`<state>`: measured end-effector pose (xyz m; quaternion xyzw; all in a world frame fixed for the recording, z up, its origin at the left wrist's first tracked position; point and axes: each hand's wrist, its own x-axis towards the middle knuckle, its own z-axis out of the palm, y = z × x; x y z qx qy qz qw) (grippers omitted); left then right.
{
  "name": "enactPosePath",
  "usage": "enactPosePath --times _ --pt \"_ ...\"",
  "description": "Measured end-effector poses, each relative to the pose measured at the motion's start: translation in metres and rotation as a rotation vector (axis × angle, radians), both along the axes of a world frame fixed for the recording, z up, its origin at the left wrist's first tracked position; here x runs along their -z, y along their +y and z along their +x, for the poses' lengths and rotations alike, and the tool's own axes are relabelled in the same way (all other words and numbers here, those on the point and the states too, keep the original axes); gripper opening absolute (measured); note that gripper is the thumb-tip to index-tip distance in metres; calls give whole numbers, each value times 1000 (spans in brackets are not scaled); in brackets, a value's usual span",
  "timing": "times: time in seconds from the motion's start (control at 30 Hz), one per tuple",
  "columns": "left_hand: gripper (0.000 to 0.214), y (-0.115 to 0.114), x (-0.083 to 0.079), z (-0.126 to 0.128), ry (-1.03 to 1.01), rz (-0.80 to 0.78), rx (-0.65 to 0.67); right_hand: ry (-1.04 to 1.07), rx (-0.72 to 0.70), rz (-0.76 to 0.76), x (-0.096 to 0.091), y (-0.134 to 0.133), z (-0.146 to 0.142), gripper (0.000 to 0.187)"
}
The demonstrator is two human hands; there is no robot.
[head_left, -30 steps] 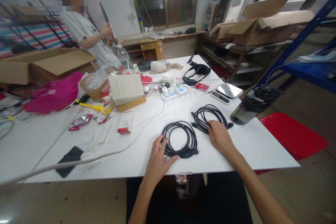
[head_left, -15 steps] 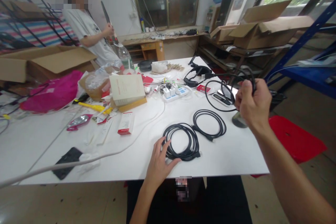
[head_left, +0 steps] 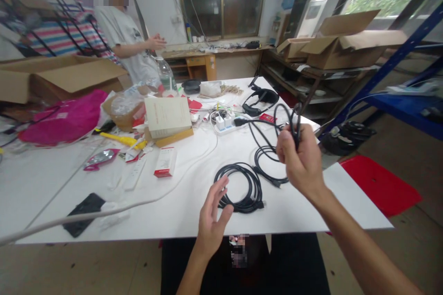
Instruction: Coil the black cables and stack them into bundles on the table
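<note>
My right hand (head_left: 300, 159) is closed around a looped black cable (head_left: 261, 131), held above the right side of the white table (head_left: 188, 212). One plug end of this cable sticks out to the left, near the power strip (head_left: 226, 124). My left hand (head_left: 214, 216), fingers apart and holding nothing, hovers by the left edge of a coiled black cable (head_left: 259, 189) lying on the table. Whether the fingertips touch that coil I cannot tell. A second coil of black cable (head_left: 266, 177) lies just behind it, partly hidden by my right hand.
A grey cord (head_left: 138, 206) crosses the table on the left, over a black phone-like slab (head_left: 85, 214). Behind are a red-and-white box (head_left: 165, 162), a cream box (head_left: 168, 117) and a black headset (head_left: 261, 100). A co-worker (head_left: 128, 41) stands at the back left. A red stool (head_left: 380, 184) stands right.
My right hand has moved left and toward me with the looped cable. My left hand has lifted a little off the near coil. The co-worker's hand has shifted right.
</note>
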<state>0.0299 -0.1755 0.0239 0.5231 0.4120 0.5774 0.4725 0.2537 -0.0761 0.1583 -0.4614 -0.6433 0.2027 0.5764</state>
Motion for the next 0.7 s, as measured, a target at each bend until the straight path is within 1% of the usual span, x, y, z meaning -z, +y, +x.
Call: enactPosePath --times 0.03,0.1,0.17,0.23,0.33,0.43,0.57,0.63,0.7 --pt "58 3 -9 7 -154 -33 34 -61 -11 -36 8 -5 -7 27" --pt "65 11 -26 20 -427 -122 50 -158 -62 -110 21 -13 -21 26" --pt "64 19 -41 27 -633 -245 46 -213 -145 -176 28 -20 -30 26" --pt "56 23 -52 29 -778 -338 28 -255 -234 -227 30 -24 -34 28" --pt "38 23 -61 25 -908 -425 11 -304 -313 -227 25 -27 -29 34" --pt "34 19 -61 17 -981 -523 -30 -276 -293 -180 13 -26 -14 37" --pt "35 16 -49 2 -1043 -612 -138 -103 -234 -91 -14 -28 12 37" --pt "34 13 -42 -8 -1053 -633 -189 -13 -175 -24 -30 -31 23 34" --pt "34 9 -37 -17 -1050 -639 -218 67 -69 79 -45 -33 33 33"
